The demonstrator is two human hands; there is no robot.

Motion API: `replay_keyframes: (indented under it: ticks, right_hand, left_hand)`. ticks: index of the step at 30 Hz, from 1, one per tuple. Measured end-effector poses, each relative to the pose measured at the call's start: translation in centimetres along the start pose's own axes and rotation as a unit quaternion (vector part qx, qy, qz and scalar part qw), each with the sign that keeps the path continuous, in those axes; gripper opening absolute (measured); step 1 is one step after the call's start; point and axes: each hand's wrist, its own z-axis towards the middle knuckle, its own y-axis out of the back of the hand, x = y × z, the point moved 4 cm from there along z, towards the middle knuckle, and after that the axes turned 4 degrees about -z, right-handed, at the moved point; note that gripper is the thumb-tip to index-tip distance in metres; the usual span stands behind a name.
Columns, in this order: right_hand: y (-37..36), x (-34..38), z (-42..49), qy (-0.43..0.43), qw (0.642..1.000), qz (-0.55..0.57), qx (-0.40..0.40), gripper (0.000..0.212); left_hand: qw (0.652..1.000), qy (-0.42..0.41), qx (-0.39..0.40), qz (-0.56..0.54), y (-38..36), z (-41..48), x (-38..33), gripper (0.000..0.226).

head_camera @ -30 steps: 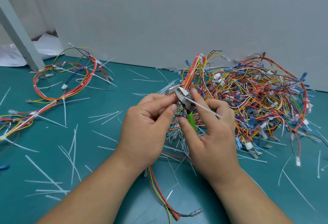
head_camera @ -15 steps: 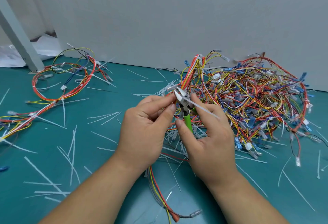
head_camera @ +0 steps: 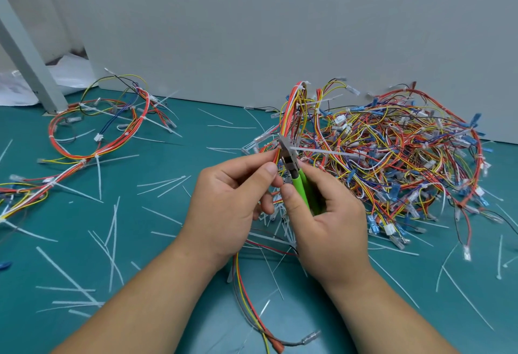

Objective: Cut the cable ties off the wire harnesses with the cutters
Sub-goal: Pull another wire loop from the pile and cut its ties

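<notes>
My right hand (head_camera: 329, 219) grips green-handled cutters (head_camera: 300, 182), whose steel jaws (head_camera: 286, 149) point up and sit at a white cable tie (head_camera: 322, 151) on a bundle of red, orange and yellow wires (head_camera: 291, 112). My left hand (head_camera: 229, 199) pinches that same harness just left of the jaws, thumb and forefinger on the wires. The tie's long tail sticks out to the right. The harness runs down between my hands and trails toward me across the mat (head_camera: 246, 297).
A big tangled pile of harnesses (head_camera: 398, 163) lies to the right against the grey wall. Looped harnesses (head_camera: 95, 135) lie at the left near a slanted grey post (head_camera: 28, 56). Several cut white ties (head_camera: 112, 230) litter the teal mat (head_camera: 157, 213).
Both hands and the harness rose slightly toward the wall. The cutter jaws moved up along the bundle to the tie, and my right fingers opened a little on the green handles.
</notes>
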Motion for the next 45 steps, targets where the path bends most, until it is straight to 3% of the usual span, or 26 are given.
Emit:
replay_keyframes:
  ticks: [2,8,17,24,32,37,41,45]
  right_hand:
    - [-0.1,-0.3,0.0,-0.016,1.0,0.012,0.01,0.034]
    - [-0.6,-1.3,0.1,-0.064,0.995,0.072,0.026,0.042]
    - [-1.5,-1.3,-0.2,-0.089,0.985,0.138,0.052,0.04]
    - [-1.5,-1.0,-0.4,-0.081,0.992,0.093,0.038,0.043]
    - [-1.0,-0.5,-0.2,-0.059,0.996,0.062,0.02,0.039]
    - [-0.9,-0.3,0.0,-0.062,0.996,0.068,0.015,0.019]
    - [-1.1,-0.4,0.1,-0.068,0.994,0.08,0.03,0.037]
    - [-1.0,-0.3,0.0,-0.077,0.993,0.081,0.022,0.035]
  left_hand:
    - [1.0,0.003,-0.005,0.002,0.0,0.0,0.1,0.022]
    - [1.0,0.004,-0.006,0.015,-0.1,-0.1,0.2,0.018]
    - [1.0,0.004,-0.025,0.009,-0.2,-0.1,0.0,0.009]
    - [0.999,0.009,-0.039,0.009,-0.6,-0.3,0.2,0.024]
    - [0.999,0.022,-0.037,-0.006,-0.7,-0.3,0.3,0.015]
    - [0.999,0.025,-0.042,-0.02,-0.6,-0.3,0.3,0.007]
    - [0.998,0.021,-0.048,-0.018,-0.6,-0.2,0.3,0.015]
    - [0.998,0.021,-0.045,-0.023,-0.6,-0.3,0.2,0.014]
